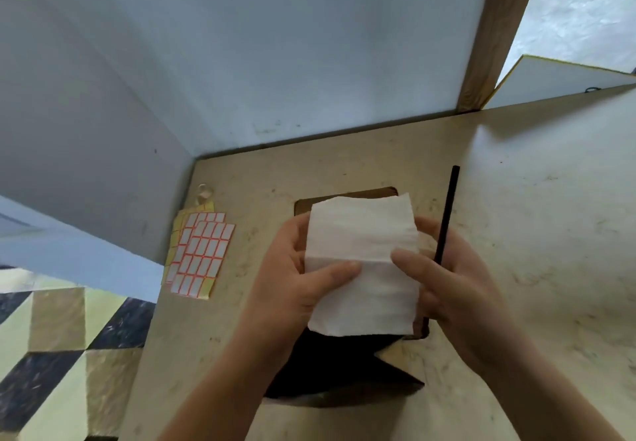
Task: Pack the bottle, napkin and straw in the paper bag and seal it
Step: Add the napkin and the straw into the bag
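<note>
— Both hands are on the napkin (pixel 361 265), held flat above the open bag (pixel 344 365).
— How do they grip it?
— Left hand (pixel 296 278) pinches its left edge, thumb on top. Right hand (pixel 457 289) pinches the right edge, thumb on top too, and the black straw (pixel 446 215) is tucked in those same fingers, pointing away.
— And the bag?
— Standing on the table (pixel 516 199), right under the napkin; I can't see inside.
— Anything else?
— Label sheets (pixel 199 251) lie to the left, well apart.
</note>
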